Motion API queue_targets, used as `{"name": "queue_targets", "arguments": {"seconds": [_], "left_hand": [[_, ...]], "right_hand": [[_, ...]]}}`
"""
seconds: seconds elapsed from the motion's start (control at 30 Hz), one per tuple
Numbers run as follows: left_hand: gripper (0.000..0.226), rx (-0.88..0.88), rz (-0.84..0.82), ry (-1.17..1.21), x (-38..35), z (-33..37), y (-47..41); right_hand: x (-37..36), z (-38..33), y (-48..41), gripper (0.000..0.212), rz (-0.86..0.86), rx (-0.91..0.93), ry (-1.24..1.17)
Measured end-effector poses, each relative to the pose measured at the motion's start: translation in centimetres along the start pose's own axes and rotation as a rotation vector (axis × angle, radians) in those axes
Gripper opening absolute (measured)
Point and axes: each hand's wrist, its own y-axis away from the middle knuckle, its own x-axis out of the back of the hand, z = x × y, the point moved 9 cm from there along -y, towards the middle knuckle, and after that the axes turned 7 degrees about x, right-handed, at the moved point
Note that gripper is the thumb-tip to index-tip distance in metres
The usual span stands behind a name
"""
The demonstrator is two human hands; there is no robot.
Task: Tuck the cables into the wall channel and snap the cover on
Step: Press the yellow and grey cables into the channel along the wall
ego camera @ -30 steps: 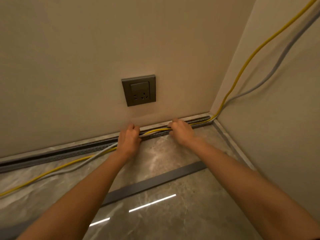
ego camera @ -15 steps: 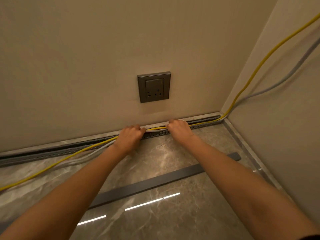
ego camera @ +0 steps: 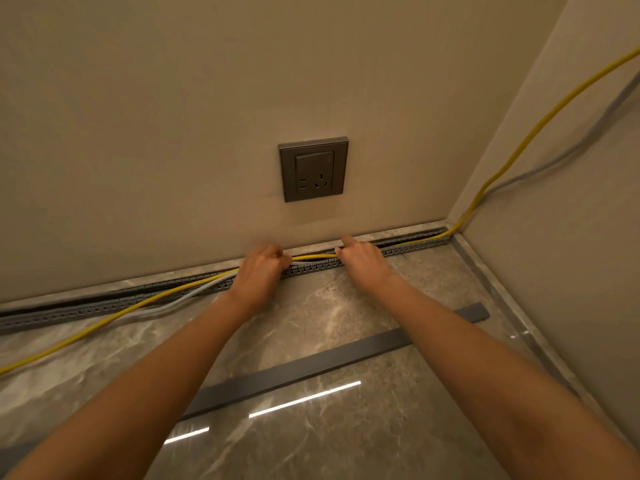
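Note:
A slotted grey wall channel (ego camera: 408, 250) runs along the foot of the back wall. The yellow cable (ego camera: 104, 317) and the grey cable (ego camera: 180, 298) lie in it at the right and spill onto the floor at the left. My left hand (ego camera: 259, 271) grips both cables at the channel. Further right, my right hand (ego camera: 360, 259) presses on the cables where they enter the channel. Between the hands the yellow cable arches slightly above the channel. The long grey cover strip (ego camera: 311, 368) lies loose on the floor behind my arms.
A dark wall socket (ego camera: 313, 169) sits above the channel. The cables climb the right wall (ego camera: 554, 237) from the corner. The glossy marble floor (ego camera: 346, 427) reflects ceiling lights.
The view has shifted left, so the socket and corner sit further right in frame. My hands stay on the cables, with my left hand now a little further left of the right one.

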Motion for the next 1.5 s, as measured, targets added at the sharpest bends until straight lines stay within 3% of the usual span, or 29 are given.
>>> {"name": "queue_targets", "arguments": {"seconds": [0.1, 0.23, 0.37, 0.67, 0.73, 0.8, 0.87, 0.93, 1.07, 1.13, 1.23, 1.37, 1.5], "left_hand": [[0.016, 0.181, -0.041, 0.173, 0.0, -0.9, -0.9], [0.014, 0.265, -0.162, 0.251, -0.5, -1.6, -2.5], [0.016, 0.136, -0.201, 0.152, -0.9, -0.7, -2.8], [0.012, -0.253, -0.040, -0.235, 0.5, 3.1, -0.2], [0.003, -0.276, -0.018, -0.292, 0.2, 3.7, 0.1], [0.014, -0.283, 0.023, -0.297, -0.5, 4.1, 0.4], [0.012, -0.259, 0.036, -0.291, -0.9, 4.4, 0.5], [0.024, -0.211, 0.019, -0.207, -1.5, 4.5, 0.4], [0.020, 0.046, 0.045, -0.027, -0.4, 3.0, -0.5], [0.007, 0.041, -0.028, -0.064, -1.2, 3.6, -0.8], [0.022, 0.044, -0.144, -0.159, -2.0, 3.8, -1.1], [0.023, 0.048, -0.169, -0.162, -2.3, 4.2, -1.3], [0.025, 0.117, -0.196, -0.104, -2.3, 4.0, -0.6]], "right_hand": [[0.0, 0.1, 0.0, 0.029, -0.009, -0.001, -0.012], [0.0, 0.3, 0.0, 0.028, -0.008, -0.005, -0.023], [-0.1, 0.4, -0.1, 0.030, -0.012, 0.005, -0.023], [0.0, 0.5, -0.2, 0.031, 0.000, -0.004, -0.051], [0.0, 0.5, -0.2, 0.031, 0.003, -0.009, -0.059], [0.0, 0.5, -0.2, 0.030, 0.008, -0.011, -0.067], [-0.1, 0.6, -0.2, 0.030, 0.014, -0.013, -0.081], [-0.2, 0.7, -0.2, 0.031, 0.027, -0.019, -0.095], [-0.3, 1.0, -0.2, 0.032, 0.053, -0.032, -0.120], [-0.3, 1.2, -0.3, 0.032, 0.060, -0.040, -0.143], [-0.3, 1.2, -0.3, 0.030, 0.075, -0.045, -0.156], [-0.6, 1.4, -0.2, 0.031, 0.064, -0.040, -0.196], [-2.1, 1.5, 0.5, 0.049, -0.045, 0.025, -0.312]]}}
